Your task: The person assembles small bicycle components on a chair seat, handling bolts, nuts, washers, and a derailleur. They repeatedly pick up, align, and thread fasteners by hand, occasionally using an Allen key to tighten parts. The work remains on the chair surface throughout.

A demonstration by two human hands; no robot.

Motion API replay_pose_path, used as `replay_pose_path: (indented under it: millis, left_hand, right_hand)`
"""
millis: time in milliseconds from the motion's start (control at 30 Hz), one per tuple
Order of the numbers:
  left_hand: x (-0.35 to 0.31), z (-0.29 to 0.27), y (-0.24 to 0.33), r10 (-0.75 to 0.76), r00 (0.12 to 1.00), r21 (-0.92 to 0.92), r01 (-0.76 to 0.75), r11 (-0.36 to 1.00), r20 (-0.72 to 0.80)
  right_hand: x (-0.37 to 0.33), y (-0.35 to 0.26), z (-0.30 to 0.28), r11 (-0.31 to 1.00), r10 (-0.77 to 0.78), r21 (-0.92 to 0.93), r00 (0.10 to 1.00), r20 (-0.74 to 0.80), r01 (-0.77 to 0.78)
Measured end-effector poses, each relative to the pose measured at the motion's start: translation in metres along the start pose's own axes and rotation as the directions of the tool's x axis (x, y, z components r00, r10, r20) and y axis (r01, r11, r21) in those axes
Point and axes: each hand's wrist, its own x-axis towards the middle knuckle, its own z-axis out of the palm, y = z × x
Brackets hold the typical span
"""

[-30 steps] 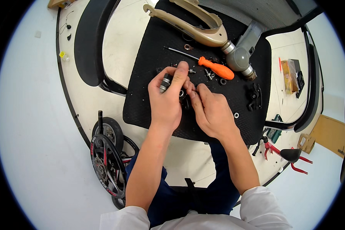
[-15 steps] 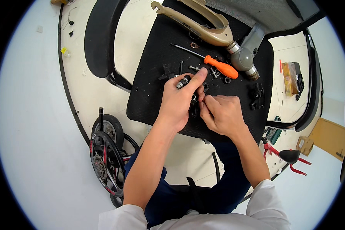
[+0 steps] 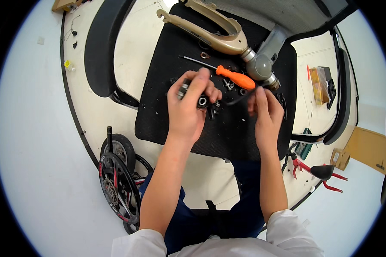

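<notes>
My left hand (image 3: 185,109) is closed round a black metal bike part (image 3: 203,102), with silver bolt ends showing. The thumb and palm cover much of it, so its exact kind is hidden. Off to its right, my right hand (image 3: 266,109) pinches a thin dark rod (image 3: 240,99) that looks like a hex key, smeared by motion. The rod points left toward the black part but stands apart from it. Just beyond my hands, an orange-handled screwdriver (image 3: 236,77) lies on the black chair seat (image 3: 167,124) among small bolts (image 3: 227,85) and a ring (image 3: 243,91).
A beige bike fork (image 3: 218,37) with a grey joint (image 3: 259,66) lies across the seat's far side. Armrests (image 3: 101,51) rise on both sides. A wheel with a chainring (image 3: 116,180) stands at lower left; a red bike frame (image 3: 304,167) and cardboard box (image 3: 339,158) are right.
My right hand has drawn away to the right from the black part, bringing the dark rod with it. My left hand still holds the part. The whole view has shifted slightly.
</notes>
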Motion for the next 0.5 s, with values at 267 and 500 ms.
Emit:
replay_pose_path:
  millis: [267,500]
  left_hand:
    - [0.001,0.010,-0.020,-0.129,0.982,0.326,0.167,0.930,-0.136]
    - [0.009,-0.002,0.001,-0.145,0.983,-0.234,0.115,0.965,-0.113]
  right_hand:
    - [0.002,-0.033,0.011,0.867,-0.351,-0.244,0.879,0.323,0.435]
    - [-0.023,-0.029,0.000,0.690,-0.336,-0.309,0.668,0.665,0.655]
